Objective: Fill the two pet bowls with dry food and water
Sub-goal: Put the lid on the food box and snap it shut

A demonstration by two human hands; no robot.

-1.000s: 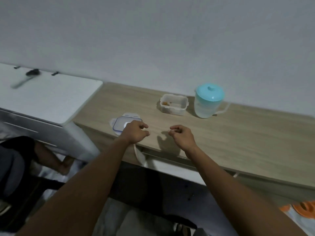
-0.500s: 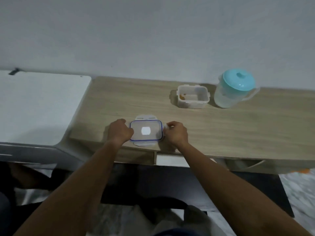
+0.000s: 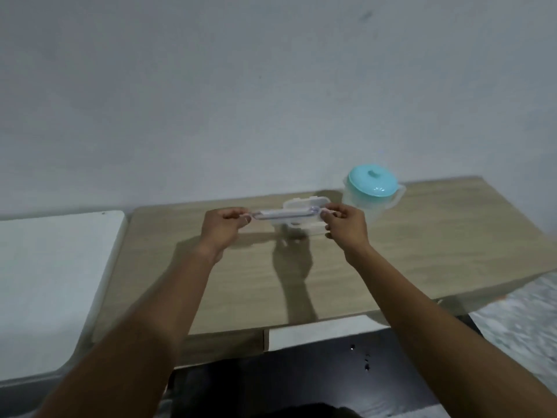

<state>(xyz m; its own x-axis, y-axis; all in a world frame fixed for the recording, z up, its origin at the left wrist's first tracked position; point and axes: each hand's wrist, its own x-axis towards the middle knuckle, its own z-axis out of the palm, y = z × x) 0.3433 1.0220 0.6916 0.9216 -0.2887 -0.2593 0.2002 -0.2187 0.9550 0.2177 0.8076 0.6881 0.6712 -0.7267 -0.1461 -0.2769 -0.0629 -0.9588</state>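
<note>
The wooden desk (image 3: 422,251) is being taken as the landmark, with a white surface (image 3: 54,282) lying beside its left edge. At the desk's back edge a clear pitcher (image 3: 372,203) with a teal lid is standing, and just left of it a clear food container (image 3: 304,203) is resting. Above the desk, in front of that container, a flat lid (image 3: 284,215) is being held level, pinched at its ends by the left hand (image 3: 224,229) and the right hand (image 3: 345,226).
</note>
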